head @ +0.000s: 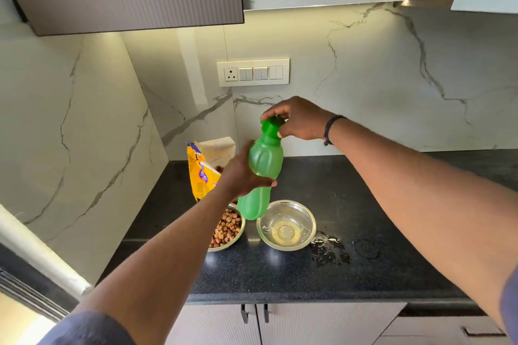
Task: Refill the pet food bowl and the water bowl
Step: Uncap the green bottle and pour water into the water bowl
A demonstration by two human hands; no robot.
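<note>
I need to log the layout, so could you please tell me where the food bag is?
The food bag stands at the back left of the counter, against the wall, behind the food bowl.

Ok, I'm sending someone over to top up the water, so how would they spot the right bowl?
On the black speckled countertop two round steel bowls sit side by side. The shiny steel water bowl is the right one, next to a wet splash; its neighbour holds brown kibble.
</note>
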